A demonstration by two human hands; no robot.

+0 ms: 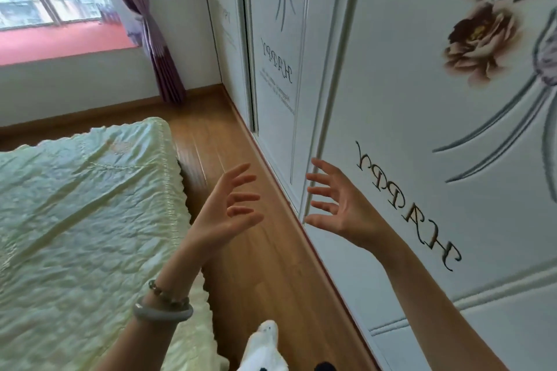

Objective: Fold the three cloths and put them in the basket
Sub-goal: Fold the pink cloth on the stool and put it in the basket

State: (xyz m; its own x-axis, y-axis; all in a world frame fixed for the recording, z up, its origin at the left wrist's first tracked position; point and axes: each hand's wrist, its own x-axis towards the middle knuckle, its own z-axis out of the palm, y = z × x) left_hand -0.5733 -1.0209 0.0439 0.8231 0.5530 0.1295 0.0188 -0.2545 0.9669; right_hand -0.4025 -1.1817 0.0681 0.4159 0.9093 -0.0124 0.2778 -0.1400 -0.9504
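both hands are up in front of the person, empty, palms turned toward each other with a gap of bare floor showing between them. the left hand [232, 208] has its fingers fanned out loose, and there's a pale bangle [162, 312] plus a beaded bracelet [168, 295] on that wrist. the right hand [334, 205] is spread the same way, fingers a bit curled, sitting just in front of the wardrobe door [422, 129] with the "happy" lettering. can't tell if the fingertips actually touch the door or just hover by its edge.

my guess is they're about to reach for that door, or just turning around the room, since neither hand has anything in it.

as for the cloths and the basket: not in view anywhere. the bed [75, 205] on the left only shows its pale green quilted cover. there's a white fuzzy thing [265, 349] at the bottom edge near the floor [241, 265], could be a slipper, hard to say. so folding hasn't started as far as i can see.
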